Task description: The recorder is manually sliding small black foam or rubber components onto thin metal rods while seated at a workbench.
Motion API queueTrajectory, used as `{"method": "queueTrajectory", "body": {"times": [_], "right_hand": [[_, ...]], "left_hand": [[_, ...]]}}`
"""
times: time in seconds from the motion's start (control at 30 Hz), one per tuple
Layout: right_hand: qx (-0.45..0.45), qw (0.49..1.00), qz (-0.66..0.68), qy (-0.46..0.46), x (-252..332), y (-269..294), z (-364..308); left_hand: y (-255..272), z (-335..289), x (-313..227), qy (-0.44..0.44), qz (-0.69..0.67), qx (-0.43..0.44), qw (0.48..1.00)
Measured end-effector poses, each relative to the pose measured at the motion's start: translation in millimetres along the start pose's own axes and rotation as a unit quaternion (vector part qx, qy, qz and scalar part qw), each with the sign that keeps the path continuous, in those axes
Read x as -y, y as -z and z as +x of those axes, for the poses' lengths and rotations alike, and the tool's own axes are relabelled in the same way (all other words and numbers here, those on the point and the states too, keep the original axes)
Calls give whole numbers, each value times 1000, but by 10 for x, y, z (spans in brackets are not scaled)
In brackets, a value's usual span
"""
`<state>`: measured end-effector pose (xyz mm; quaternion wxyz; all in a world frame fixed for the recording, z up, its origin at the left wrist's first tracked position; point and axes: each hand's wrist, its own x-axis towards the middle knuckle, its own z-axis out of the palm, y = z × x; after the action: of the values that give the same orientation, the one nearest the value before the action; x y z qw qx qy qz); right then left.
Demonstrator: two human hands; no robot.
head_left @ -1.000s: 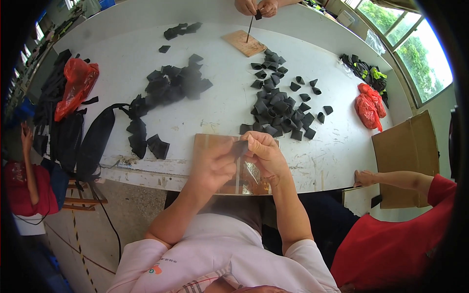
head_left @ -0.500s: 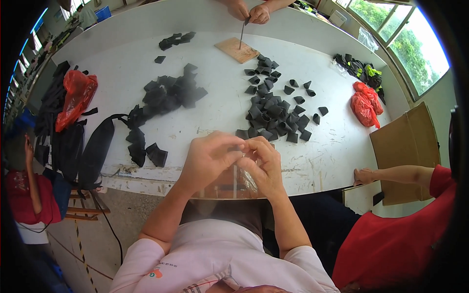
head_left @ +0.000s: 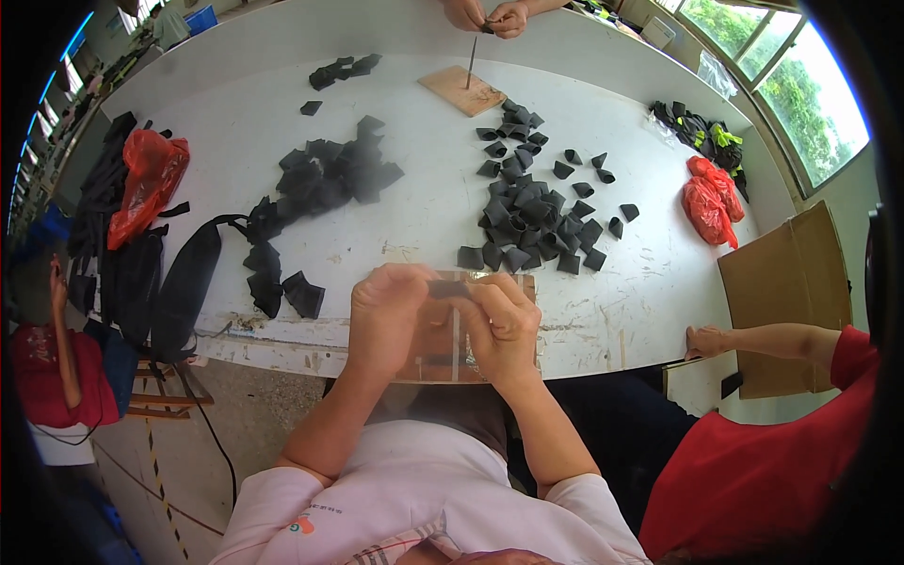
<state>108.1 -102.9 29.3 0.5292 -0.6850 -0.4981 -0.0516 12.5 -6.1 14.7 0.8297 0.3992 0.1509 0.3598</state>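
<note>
Between my two hands is a small black fabric piece [head_left: 449,289], held level above a brown board [head_left: 441,369] at the table's near edge. My right hand [head_left: 504,315] pinches the right end of this piece between thumb and fingers. At the other end, my left hand [head_left: 388,306] has its fingers drawn together against the fabric; their tips are partly blurred. Beyond my hands lies a heap of folded black fabric pieces [head_left: 527,212]. To the left, flat black fabric pieces [head_left: 330,174] are piled on the white table [head_left: 424,188].
Across the table, another person's hands [head_left: 490,17] work above a wooden block [head_left: 452,91] with an upright metal rod. Red plastic bags [head_left: 711,200] lie at right, another red bag [head_left: 149,184] at left. A red-sleeved person [head_left: 782,433] stands at right beside a cardboard sheet [head_left: 791,292].
My hands have moved slightly apart, showing the black fabric piece stretched between them. The other person's hands across the table have lifted off the rod with a dark piece.
</note>
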Motion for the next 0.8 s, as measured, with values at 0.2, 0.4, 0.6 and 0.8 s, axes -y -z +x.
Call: {"method": "queueTrajectory", "body": {"times": [0.2,0.4,0.6,0.8], "right_hand": [[11,993,75,-91,67,8,11],[53,985,104,-127,133,109,81],[-5,993,88,-82,52,-1,-22],[22,969,191,-157,-47,29,-50]], "left_hand": [[38,44,15,6,-17,24,1000],[43,97,34,22,-149,82,985],[76,65,36,16,-93,95,991],[-21,96,-123,-34,123,131,983]]}}
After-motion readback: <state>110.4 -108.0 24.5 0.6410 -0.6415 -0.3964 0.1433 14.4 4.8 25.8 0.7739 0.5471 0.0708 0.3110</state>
